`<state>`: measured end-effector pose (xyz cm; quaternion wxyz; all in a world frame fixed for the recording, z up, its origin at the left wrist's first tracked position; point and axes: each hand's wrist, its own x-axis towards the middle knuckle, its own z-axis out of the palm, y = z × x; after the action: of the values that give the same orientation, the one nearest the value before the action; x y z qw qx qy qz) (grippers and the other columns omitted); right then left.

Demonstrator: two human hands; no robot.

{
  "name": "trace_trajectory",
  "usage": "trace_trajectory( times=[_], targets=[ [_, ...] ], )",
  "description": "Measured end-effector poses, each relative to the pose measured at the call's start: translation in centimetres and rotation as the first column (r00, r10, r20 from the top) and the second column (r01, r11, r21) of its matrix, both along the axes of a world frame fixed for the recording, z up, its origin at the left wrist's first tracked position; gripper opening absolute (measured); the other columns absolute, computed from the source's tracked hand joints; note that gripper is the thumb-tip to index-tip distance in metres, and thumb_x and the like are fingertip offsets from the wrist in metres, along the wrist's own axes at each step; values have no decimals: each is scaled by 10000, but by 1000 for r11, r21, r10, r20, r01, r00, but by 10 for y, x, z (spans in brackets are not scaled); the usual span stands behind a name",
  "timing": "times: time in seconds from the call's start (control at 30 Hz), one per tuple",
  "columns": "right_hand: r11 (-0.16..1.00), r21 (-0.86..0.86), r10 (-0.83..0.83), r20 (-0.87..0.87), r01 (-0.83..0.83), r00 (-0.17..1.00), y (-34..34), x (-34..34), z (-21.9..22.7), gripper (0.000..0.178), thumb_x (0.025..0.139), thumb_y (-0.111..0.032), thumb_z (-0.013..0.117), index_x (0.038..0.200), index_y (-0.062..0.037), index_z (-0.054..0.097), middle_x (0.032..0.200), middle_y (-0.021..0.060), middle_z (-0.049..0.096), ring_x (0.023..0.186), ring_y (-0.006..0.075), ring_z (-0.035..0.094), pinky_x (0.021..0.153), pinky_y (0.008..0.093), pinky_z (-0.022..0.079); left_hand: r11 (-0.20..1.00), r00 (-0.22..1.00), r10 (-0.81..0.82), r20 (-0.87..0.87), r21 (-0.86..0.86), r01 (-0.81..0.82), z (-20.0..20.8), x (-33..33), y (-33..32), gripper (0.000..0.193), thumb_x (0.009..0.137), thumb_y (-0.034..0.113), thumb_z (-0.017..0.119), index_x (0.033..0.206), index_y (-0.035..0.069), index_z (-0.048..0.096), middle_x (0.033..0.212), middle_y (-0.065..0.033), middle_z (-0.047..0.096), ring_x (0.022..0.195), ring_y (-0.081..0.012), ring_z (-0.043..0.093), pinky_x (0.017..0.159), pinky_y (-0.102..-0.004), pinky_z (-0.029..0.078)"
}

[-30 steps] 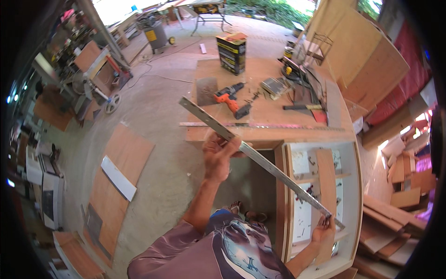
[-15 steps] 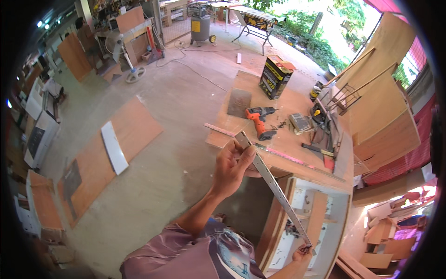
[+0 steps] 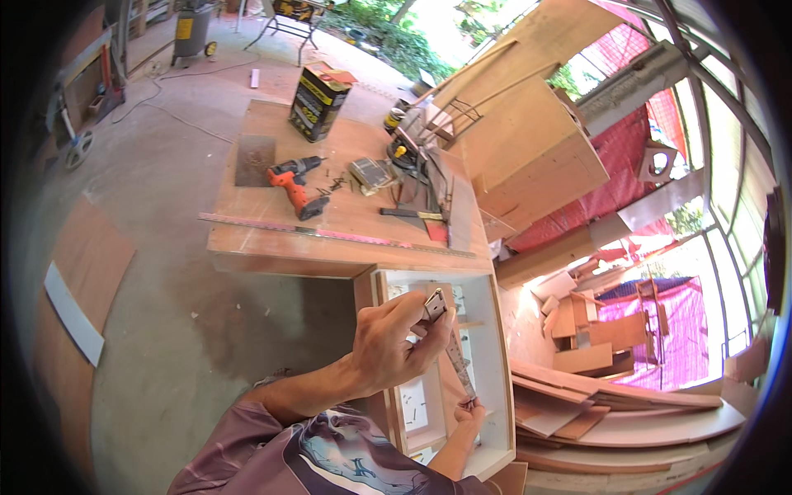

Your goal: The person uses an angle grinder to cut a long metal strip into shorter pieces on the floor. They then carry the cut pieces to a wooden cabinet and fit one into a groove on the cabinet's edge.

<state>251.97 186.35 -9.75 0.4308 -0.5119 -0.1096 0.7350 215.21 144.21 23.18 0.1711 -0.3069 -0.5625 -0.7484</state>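
A long, thin metal drawer slide (image 3: 459,363) with holes along it is held at both ends over an open cabinet box (image 3: 488,346). My left hand (image 3: 394,342) is closed round its far end, thumb and fingers pinching the metal. Toward the lower end, my right hand (image 3: 469,412) grips the slide with its fingertips. Inside the white-lined cabinet lie a wooden strip and several small loose pieces, partly hidden by my hands and the slide.
Beyond the cabinet, a wooden worktop (image 3: 239,239) carries an orange cordless drill (image 3: 299,188), a black can (image 3: 318,103), a hammer (image 3: 411,214), a long straightedge (image 3: 330,233) and scattered screws. Stacked boards (image 3: 610,421) lie to the right. Plywood sheets (image 3: 528,148) lean behind.
My view has turned to the right. The slide has swung from beside the worktop to above the cabinet, pointing more away from me. Both hands still hold it.
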Motion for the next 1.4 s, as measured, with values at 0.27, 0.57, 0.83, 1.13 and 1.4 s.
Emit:
trace_trajectory(
  times=[0.27,0.57,0.83,1.13,1.4],
  targets=[
    [990,-87,-99,93,107,991,-31,27,3,264,1181,-236,532,1237,-13,661,1042,120,746,779,224,719,632,335,645,996,999,-40,33,-74,42,-10,2,9,198,972,52,805,868,18,640,698,-73,724,577,-129,703,526,-296,526],
    [989,-74,-118,95,126,988,-58,23,-6,327,1190,-295,527,1117,-10,672,1030,137,758,790,217,713,606,344,615,992,985,-41,170,-112,61,-36,-9,15,207,1006,122,805,924,3,657,732,-84,742,639,-125,761,533,-311,554],
    [999,-8,-45,214,48,976,-61,25,-21,266,1135,-292,627,1071,-34,634,942,108,686,759,225,678,635,323,615,997,627,-77,776,50,61,-155,-47,-42,221,1077,100,724,1165,-41,580,977,-151,764,814,-203,809,647,-343,715],
    [939,36,294,429,-341,854,-45,-146,7,202,1062,-210,696,983,-33,639,902,93,680,763,202,657,636,353,610,912,556,384,737,-208,-355,-252,-35,-111,579,1025,120,763,1525,92,471,792,-109,767,670,-213,800,596,-378,680],
    [840,124,518,109,-528,849,-7,-231,27,168,1053,-175,701,942,-61,649,859,72,670,768,189,641,680,369,605,800,491,510,707,-180,-572,-237,-54,-105,685,1027,162,771,1597,59,406,768,-102,758,635,-214,780,588,-363,638]
  ],
)
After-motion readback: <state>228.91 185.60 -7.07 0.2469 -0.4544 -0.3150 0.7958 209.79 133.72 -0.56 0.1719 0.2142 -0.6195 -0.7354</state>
